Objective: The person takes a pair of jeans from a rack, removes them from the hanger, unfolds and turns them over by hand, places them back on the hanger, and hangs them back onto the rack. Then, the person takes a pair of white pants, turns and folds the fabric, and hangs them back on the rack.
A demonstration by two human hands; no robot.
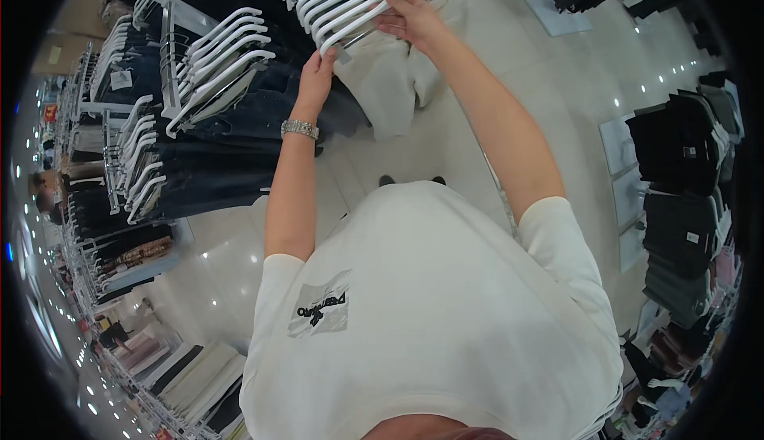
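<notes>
A row of white hangers (350, 2) hangs at the top centre, with cream trousers (380, 94) clipped to the nearest one. My left hand (317, 78), below a metal watch, has its fingers closed on the front hanger's left end. My right hand (410, 20) pinches the same front hanger near its middle, its fingertips partly hidden by the white bars. Dark garments hang behind and to the left of the cream trousers.
Racks of dark jeans (211, 169) on white hangers stand at the left. Folded light garments (203, 380) lie at the lower left. Dark clothes (680, 149) hang at the right beside pale panels. A tiled floor (549, 98) lies between the racks.
</notes>
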